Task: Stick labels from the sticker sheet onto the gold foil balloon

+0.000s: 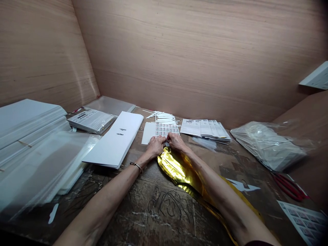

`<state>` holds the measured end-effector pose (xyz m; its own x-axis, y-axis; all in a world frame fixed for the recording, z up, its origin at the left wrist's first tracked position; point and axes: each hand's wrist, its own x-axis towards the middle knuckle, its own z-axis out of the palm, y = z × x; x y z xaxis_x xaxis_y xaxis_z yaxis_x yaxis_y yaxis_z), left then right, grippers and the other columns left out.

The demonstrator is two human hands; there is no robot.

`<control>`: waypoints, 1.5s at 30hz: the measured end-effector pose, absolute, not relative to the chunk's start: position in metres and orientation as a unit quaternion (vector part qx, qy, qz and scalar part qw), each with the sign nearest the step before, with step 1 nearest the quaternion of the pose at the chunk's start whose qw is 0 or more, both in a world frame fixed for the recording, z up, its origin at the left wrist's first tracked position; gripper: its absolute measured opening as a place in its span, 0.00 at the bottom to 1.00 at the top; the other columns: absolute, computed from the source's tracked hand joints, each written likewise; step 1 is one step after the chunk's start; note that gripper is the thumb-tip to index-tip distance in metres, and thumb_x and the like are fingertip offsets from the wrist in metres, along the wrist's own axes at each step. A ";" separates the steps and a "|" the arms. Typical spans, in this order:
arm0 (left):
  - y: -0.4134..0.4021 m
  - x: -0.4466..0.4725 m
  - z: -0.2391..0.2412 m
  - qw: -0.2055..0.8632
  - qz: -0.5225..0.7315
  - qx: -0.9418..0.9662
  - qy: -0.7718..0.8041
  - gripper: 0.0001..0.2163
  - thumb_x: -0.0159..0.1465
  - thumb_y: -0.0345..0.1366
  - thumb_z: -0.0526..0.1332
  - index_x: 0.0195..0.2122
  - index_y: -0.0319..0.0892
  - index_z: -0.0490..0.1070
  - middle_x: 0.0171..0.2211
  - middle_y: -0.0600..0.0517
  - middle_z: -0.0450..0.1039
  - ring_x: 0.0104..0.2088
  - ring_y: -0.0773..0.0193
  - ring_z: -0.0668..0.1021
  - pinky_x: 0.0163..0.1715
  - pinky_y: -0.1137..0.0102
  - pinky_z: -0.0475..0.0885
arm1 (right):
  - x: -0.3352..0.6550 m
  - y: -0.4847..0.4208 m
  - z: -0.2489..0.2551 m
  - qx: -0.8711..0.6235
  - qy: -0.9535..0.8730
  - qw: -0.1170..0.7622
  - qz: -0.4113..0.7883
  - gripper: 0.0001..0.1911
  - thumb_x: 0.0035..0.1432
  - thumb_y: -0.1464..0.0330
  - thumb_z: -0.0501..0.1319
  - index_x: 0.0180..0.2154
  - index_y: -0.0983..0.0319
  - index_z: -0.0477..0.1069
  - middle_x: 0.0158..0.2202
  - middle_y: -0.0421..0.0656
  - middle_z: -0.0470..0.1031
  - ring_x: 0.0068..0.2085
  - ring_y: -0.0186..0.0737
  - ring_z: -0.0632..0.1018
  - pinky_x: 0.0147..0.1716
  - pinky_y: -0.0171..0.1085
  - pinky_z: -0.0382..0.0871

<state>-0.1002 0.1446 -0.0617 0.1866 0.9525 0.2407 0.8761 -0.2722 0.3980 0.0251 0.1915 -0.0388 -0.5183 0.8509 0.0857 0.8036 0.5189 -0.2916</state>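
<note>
A flat, shiny gold foil balloon (176,167) lies lengthwise on the table, running from my hands down under my right forearm. My left hand (156,145) is closed at its far end, fingers bent over the foil. Beside it, almost touching, my right hand (176,140) is curled in a pinch; what sits between its fingertips is hidden. Just beyond both hands is a sheet of small printed labels (166,129), its lower edge partly covered by the fingers. A plain white card (148,133) shows at the sheet's left.
White sticks (165,118) lie behind the labels. Left are a white card stack (115,140), clear bags (51,164) and a bagged printed pack (92,119). Right are fanned printed cards (205,129), a plastic-wrapped bundle (271,145) and red-handled scissors (289,186). Wooden walls (179,58) enclose the table.
</note>
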 end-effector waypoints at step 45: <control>0.046 -0.081 -0.008 0.447 0.523 0.363 0.628 0.13 0.51 0.41 0.54 0.17 0.36 0.62 0.09 0.56 0.60 0.07 0.77 0.58 0.08 0.79 0.48 | 0.058 0.100 0.004 -0.567 -0.634 0.296 0.434 0.06 0.33 0.70 0.57 0.14 0.67 0.64 0.13 0.36 0.60 0.19 0.28 0.61 0.21 0.30 0.53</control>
<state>-0.0809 0.0459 -0.0078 -0.3355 0.9243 -0.1819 -0.0111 0.1892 0.9819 0.0579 0.1000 0.0039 -0.1819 0.9763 -0.1173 0.4625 -0.0204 -0.8864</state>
